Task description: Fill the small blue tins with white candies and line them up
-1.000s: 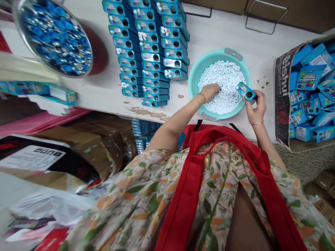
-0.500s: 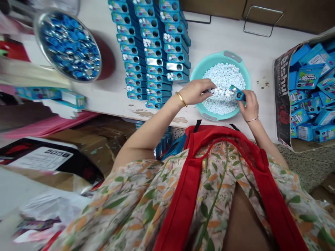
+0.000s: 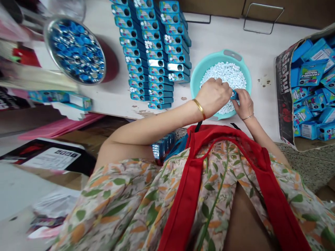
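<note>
A teal basin (image 3: 199,71) full of small white candies (image 3: 226,71) stands on the white table. Over its near side my two hands meet. My right hand (image 3: 243,104) grips a small blue tin (image 3: 234,94), mostly hidden between the hands. My left hand (image 3: 214,96) is curled with its fingers closed against the tin; what lies in the fingers is hidden. Both wrists wear thin bangles.
Rows of open blue tins (image 3: 154,52) lie left of the basin. A round metal tray of blue lids (image 3: 75,50) sits at the far left. A cardboard box of blue cartons (image 3: 311,90) stands at the right. More tins (image 3: 163,148) are stacked under the table edge.
My left hand came out of the candies and moved right to the tin. My right hand brought the tin in toward the near rim of the basin.
</note>
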Motion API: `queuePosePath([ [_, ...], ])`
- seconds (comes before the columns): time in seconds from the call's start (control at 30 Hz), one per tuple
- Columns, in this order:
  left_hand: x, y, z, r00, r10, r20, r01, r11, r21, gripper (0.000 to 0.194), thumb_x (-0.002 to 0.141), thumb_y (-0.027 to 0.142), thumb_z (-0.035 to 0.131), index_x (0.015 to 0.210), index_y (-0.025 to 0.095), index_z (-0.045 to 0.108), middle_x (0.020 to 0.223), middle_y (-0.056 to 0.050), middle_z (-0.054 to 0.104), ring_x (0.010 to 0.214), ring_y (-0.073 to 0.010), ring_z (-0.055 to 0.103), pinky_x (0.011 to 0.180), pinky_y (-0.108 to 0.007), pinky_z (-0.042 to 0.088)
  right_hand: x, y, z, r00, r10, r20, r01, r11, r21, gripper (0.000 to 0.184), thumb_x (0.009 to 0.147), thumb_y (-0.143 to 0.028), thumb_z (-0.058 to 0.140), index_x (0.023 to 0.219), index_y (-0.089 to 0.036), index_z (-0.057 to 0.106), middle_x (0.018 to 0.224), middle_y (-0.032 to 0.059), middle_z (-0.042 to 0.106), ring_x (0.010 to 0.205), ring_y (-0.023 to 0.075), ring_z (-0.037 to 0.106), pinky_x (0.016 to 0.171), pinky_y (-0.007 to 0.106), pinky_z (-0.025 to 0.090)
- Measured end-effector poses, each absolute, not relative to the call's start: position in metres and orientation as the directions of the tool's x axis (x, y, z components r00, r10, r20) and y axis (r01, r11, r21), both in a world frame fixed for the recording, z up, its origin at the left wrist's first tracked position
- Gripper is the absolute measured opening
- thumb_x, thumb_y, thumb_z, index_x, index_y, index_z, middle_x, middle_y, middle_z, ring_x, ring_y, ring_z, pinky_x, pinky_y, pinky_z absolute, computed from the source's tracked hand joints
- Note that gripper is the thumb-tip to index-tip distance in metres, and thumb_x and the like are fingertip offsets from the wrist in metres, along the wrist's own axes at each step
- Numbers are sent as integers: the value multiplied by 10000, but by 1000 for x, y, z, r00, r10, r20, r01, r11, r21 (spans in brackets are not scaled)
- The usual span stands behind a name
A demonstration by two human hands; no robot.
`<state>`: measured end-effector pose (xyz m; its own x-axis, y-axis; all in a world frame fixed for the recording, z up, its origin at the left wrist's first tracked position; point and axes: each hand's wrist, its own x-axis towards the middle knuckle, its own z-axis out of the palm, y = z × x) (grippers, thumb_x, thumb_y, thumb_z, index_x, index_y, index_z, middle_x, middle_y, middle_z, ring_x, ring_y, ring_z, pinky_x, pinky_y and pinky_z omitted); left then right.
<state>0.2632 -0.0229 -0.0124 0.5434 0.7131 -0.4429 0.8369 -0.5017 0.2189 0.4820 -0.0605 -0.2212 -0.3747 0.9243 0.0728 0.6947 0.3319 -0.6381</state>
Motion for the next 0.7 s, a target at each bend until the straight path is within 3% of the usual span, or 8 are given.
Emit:
queuePosePath([
  [0.1, 239, -11, -45, 504, 775, -381, 863, -457, 213, 479, 1099, 127, 320, 1264, 179, 766, 1238, -187, 768, 1238, -324, 700, 959, -454, 535, 488, -62, -225, -355, 932, 70, 700, 315, -641, 436, 1083, -453, 500, 1438, -228, 617, 1336, 172, 726, 1286, 361, 680, 1146, 602, 604],
  [0.2, 209, 3, -118, 414, 844, -340, 907, -354, 227, 451, 1070, 141, 396, 1296, 280, 761, 1230, -150, 774, 1163, -313, 697, 939, -476, 548, 498, -62, -225, -325, 941, 91, 701, 305, -644, 462, 1095, -538, 474, 1419, -243, 618, 1339, 170, 722, 1285, 364, 682, 1150, 620, 602],
  [0.3, 203, 6, -191, 372, 802, -467, 927, -295, 233, 420, 1049, 65, 419, 1282, 188, 745, 1302, -163, 769, 1193, -294, 677, 995, -460, 531, 506, -60, -221, -296, 949, 106, 698, 291, -655, 539, 1092, -635, 457, 1424, -240, 613, 1341, 176, 714, 1301, 374, 680, 1156, 647, 600],
  [0.37, 217, -1, -219, 422, 736, -529, 903, -286, 322, 360, 1087, 71, 436, 1303, 136, 717, 1381, -155, 751, 1232, -240, 650, 1053, -403, 508, 510, -58, -215, -277, 956, 95, 703, 269, -658, 582, 1084, -682, 452, 1424, -238, 614, 1335, 179, 708, 1298, 379, 682, 1158, 663, 596],
  [0.53, 262, -22, -231, 564, 670, -483, 793, -277, 543, 384, 1177, 179, 386, 1501, 149, 589, 1543, -45, 693, 1264, -73, 583, 1165, -237, 418, 514, -52, -204, -247, 965, 87, 702, 240, -671, 617, 1072, -727, 456, 1408, -235, 617, 1316, 184, 696, 1269, 380, 688, 1129, 677, 607],
  [0.7, 239, -22, -218, 624, 617, -480, 712, -196, 674, 379, 1195, 267, 371, 1487, 136, 574, 1508, -24, 701, 1200, -46, 566, 1111, -219, 435, 517, -48, -210, -219, 969, 112, 700, 236, -674, 609, 1065, -720, 495, 1418, -238, 612, 1319, 178, 693, 1262, 374, 690, 1114, 677, 610],
])
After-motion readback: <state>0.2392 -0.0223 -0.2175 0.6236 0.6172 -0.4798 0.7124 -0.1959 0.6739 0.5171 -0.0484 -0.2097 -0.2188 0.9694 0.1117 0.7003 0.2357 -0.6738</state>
